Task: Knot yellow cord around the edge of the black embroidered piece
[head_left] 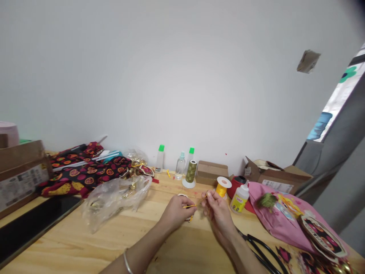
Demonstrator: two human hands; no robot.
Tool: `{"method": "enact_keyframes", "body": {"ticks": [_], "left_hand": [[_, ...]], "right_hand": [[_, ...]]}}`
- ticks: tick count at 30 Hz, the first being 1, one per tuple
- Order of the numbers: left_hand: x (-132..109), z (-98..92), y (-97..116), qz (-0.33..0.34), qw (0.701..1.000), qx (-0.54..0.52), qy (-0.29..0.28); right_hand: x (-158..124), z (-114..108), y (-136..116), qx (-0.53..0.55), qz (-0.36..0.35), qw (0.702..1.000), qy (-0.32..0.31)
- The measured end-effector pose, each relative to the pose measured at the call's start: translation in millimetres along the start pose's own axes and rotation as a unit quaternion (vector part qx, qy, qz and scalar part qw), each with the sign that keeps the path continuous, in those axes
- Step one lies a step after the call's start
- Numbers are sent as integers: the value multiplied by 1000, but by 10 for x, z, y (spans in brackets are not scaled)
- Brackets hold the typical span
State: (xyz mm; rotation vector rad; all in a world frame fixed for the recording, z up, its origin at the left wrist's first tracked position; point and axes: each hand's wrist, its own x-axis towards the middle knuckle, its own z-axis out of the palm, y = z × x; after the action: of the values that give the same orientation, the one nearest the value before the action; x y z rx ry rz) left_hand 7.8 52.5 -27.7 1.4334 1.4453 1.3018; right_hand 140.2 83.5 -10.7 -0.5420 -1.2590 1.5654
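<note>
Near the middle of the table my left hand (pixel 176 211) is closed in a pinch on a yellow cord (pixel 189 206). To its right, my right hand (pixel 217 208) is also pinched, with a short bit of the same yellow-orange cord at its fingertips. A small gap separates the two hands. Behind my left fingers lies a small pale-edged piece (pixel 183 195), mostly hidden by the hand. A spool of yellow cord (pixel 221 189) stands just beyond my right hand, beside a white glue bottle with a yellow label (pixel 239 198).
Black-handled scissors (pixel 261 251) lie right of my right forearm, near a pink bag (pixel 273 220). At left are a clear plastic bag (pixel 114 199), patterned fabric (pixel 85 173) and a black flat panel (pixel 37 228). Along the wall stand an olive thread cone (pixel 191 172), bottles and a cardboard box (pixel 212 172).
</note>
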Motion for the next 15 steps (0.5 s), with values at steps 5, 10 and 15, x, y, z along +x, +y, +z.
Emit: {"method": "enact_keyframes", "body": {"ticks": [5, 10, 15], "left_hand": [[-2, -24, -15, 10, 1000, 19, 13], [-3, -33, 23, -20, 1000, -20, 5], [-3, -29, 98, -56, 996, -65, 4]], "right_hand": [[-22, 18, 17, -4, 7, 1000, -20], [11, -33, 69, -9, 7, 1000, 0], [25, -52, 74, 28, 34, 998, 38]]}}
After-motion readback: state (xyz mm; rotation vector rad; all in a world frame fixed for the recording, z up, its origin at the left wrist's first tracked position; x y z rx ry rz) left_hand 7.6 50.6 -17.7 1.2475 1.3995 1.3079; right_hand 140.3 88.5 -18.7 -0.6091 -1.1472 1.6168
